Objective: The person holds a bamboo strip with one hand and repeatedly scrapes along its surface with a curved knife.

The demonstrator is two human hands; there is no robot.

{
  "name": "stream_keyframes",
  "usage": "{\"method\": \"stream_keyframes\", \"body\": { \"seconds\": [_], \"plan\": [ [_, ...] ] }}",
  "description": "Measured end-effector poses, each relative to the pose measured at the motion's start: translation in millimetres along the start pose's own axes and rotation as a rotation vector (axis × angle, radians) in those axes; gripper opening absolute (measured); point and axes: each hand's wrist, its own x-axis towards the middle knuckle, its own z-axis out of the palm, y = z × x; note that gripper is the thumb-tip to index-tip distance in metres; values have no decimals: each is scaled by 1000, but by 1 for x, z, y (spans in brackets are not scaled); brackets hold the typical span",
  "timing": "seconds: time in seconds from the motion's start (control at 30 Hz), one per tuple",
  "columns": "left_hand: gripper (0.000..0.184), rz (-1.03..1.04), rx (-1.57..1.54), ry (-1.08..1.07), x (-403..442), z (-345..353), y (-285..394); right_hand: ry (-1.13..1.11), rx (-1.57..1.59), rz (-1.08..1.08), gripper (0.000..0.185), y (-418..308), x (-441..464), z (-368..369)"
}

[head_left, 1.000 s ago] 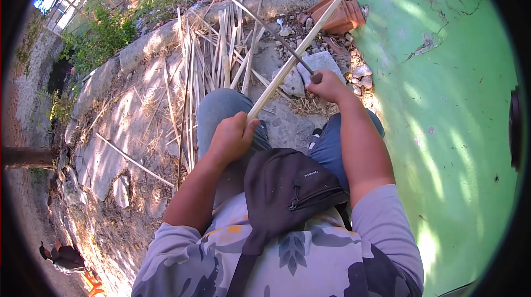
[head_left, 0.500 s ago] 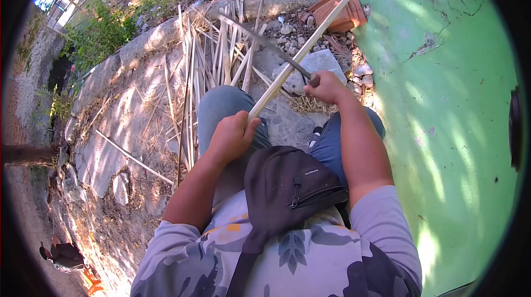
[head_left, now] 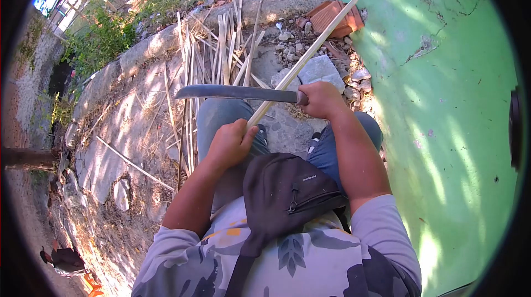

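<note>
Gripping a pale strip [head_left: 304, 62] in our left hand [head_left: 231, 143], we are clasping a machete [head_left: 238, 92], its blade crossing over the strip, in our right hand [head_left: 326, 99] to the strip's right.

The knife [head_left: 238, 93] has a dark grey blade and a brownish handle. Stick's [head_left: 307, 55] pale cream, pile [head_left: 224, 48] more of a straw beige. Shirt's [head_left: 332, 264] light greyish lilac with charcoal camo blotches, a grey leaf print and some orange bits. Black bag [head_left: 282, 186], white lettering. Jeans [head_left: 224, 111] are faded blue. Floor's [head_left: 442, 158] bright green, sun-dappled. Tiles [head_left: 334, 17]: orangey red.
</note>
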Motion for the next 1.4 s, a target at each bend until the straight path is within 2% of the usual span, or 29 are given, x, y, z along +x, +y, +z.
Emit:
{"method": "stream_keyframes", "body": {
  "seconds": [0.1, 0.2, 0.23, 0.33, 0.37, 0.47, 0.5, 0.63, 0.73, 0.77, 0.87, 1.0, 1.1, 1.23, 1.33, 1.4],
  "plan": [
    [36, -2, -12, -11, -3, 0, -2, -36, 271, 158, 25, 24, 4, 6],
    [36, -14, -14, -11, 3, -2, 0, 55, 658, 435, 36, 38, 15, 10],
    [36, -1, -5, -6, 3, 0, -2, 39, 721, 440, 39, 38, 16, 16],
    [36, 5, 8, -9, 2, 0, -5, 33, 551, 407, 39, 37, 9, 13],
    [36, -3, 10, -18, 1, 0, -6, 76, 465, 315, 37, 40, 8, 18],
    [36, -26, 9, -21, 2, 0, -2, 8, 407, 188, 31, 22, 3, 10],
    [36, -18, -5, -11, 3, 1, -2, -53, 328, 205, 28, 9, 2, 0],
    [36, 17, -38, 0, 3, 1, -6, 17, 130, 84, 27, 11, -2, -9],
    [35, -21, -43, -23, -3, -2, -8, 54, 419, 321, 30, 38, 9, 2],
    [35, -29, -43, -23, 1, -3, -7, 163, 500, 433, 36, 45, 15, 5],
    [36, 11, -48, -11, 1, -3, -6, 160, 682, 688, 41, 63, 27, 12],
    [37, -28, -75, -19, 2, -4, -4, 313, 470, 421, 40, 62, 14, 19],
    [37, -62, -119, -10, 2, -5, -1, 154, 466, 289, 35, 34, 6, 9],
    [38, -100, -126, -10, 3, -7, 0, -11, 228, 41, 27, 5, 5, 7],
    [39, -34, -78, 0, 3, -4, -4, -60, 155, 19, 28, 5, 5, 0],
    [40, 4, -46, -3, -1, -3, -6, -113, 484, 170, 29, 39, 15, 28]
  ]
}}
